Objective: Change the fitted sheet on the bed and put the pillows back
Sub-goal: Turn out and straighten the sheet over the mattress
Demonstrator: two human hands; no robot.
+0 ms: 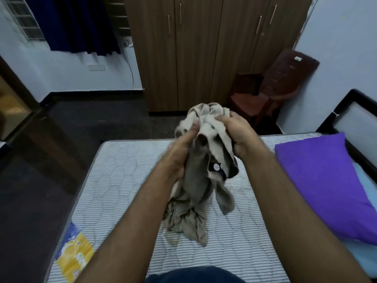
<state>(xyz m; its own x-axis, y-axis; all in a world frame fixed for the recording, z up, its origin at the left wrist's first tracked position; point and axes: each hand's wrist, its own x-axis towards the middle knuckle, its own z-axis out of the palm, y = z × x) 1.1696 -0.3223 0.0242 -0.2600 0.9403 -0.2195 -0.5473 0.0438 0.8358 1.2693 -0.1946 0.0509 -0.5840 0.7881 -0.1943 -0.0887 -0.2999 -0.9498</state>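
Both hands hold a bunched beige-grey fitted sheet up at the centre of the view, above a bare white mattress with thin grey stripes and quilted stitching. The left hand grips the bundle from its 9 o'clock side, fingers curled into the cloth and the thumb pressed up along a fold; the right hand clutches the gathered top from 2 o'clock, fingers closed tightly over the folds. The sheet's lower end trails down and touches the mattress at about 6 o'clock of the hands. A small dark label with a pale round mark hangs from the cloth near the right wrist; its writing is too blurred to read. A purple rectangular pillow lies at 3 o'clock on the mattress, beside a black-framed headboard. A yellow and blue printed sticker sits on the mattress edge at 7 o'clock, its text illegible. A brown wooden wardrobe stands at 12 o'clock, a dark red plastic chair at 1 o'clock.
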